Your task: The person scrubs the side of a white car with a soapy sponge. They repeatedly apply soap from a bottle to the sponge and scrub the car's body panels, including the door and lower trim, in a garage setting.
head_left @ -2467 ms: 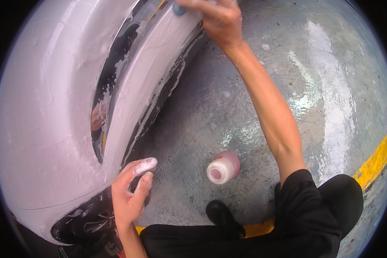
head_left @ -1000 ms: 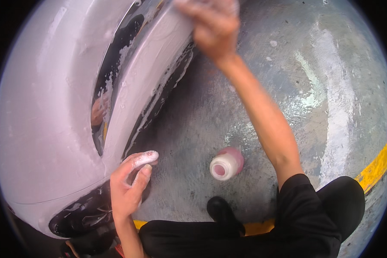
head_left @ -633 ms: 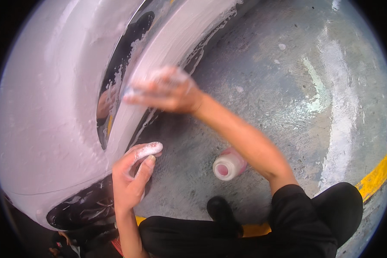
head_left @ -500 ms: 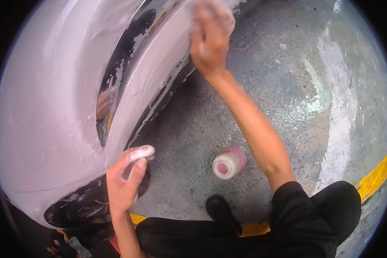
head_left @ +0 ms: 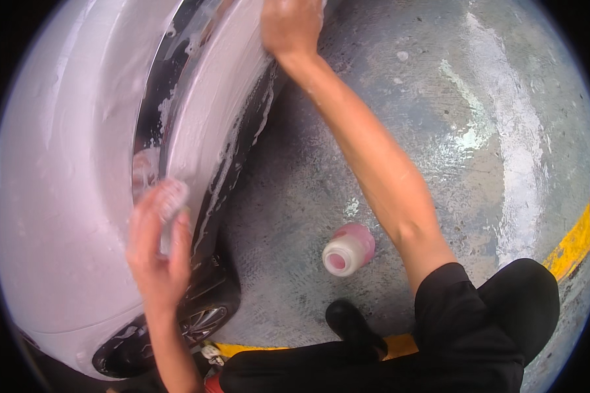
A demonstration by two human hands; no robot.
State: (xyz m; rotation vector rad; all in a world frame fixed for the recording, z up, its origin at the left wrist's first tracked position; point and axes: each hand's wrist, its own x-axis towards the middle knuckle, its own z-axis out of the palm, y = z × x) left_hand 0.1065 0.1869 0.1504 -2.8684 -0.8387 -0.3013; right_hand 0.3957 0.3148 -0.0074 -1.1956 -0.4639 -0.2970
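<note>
My left hand (head_left: 157,245) is at the car's foam-smeared pale body panel (head_left: 65,170), near the lower end of a dark glossy strip (head_left: 158,98). Its fingers curl toward the thumb, with a white foamy patch (head_left: 175,194) at the fingertips. Blur hides whether that is lather alone or something held. At the upper edge, my right hand (head_left: 292,29) bears on the foamy curved lower body section (head_left: 206,111); its fingers are out of sight or cut off. Under my right forearm a pinkish bottle (head_left: 346,250) with a whitish open neck stands on the floor.
A wheel (head_left: 206,321) shows under the car at lower left. My dark boot (head_left: 354,327) and bent knee (head_left: 521,308) are close by on the wet grey floor (head_left: 288,216). White (head_left: 518,157) and yellow (head_left: 570,245) painted lines cross the floor.
My left hand has moved up and left onto the car's side. The right hand has shifted left and partly out at the top. The view has moved, uncovering the wheel.
</note>
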